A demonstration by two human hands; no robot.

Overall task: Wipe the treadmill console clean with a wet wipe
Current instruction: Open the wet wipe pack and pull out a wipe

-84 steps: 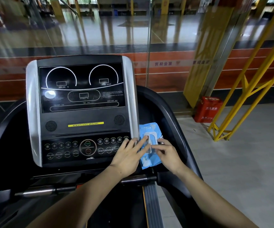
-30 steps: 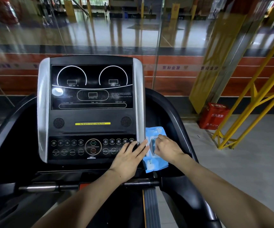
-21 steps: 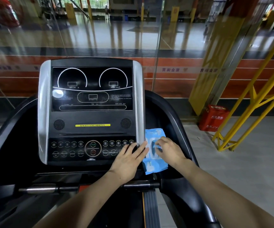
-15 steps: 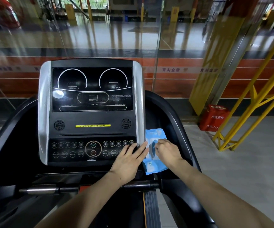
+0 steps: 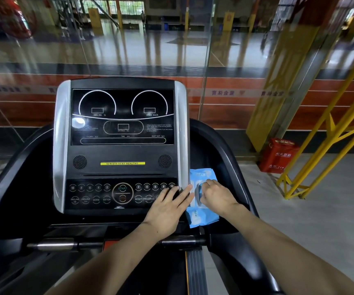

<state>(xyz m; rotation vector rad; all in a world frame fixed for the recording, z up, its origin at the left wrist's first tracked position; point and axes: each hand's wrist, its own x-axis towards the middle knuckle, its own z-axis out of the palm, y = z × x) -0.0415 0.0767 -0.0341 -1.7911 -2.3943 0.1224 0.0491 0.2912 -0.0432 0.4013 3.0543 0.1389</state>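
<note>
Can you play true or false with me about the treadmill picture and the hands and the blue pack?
1. The blue wipes pack lies to the right of the console. True.
2. The left hand is holding a wipe up in the air. False: it lies flat, with its fingers straight, across the console's edge and the pack.
3. The right hand has its fingers curled at the pack's lid. True.
4. The red box sits on top of the console. False: it stands on the floor to the right.
5. The yellow strip is above the buttons. True.
</note>
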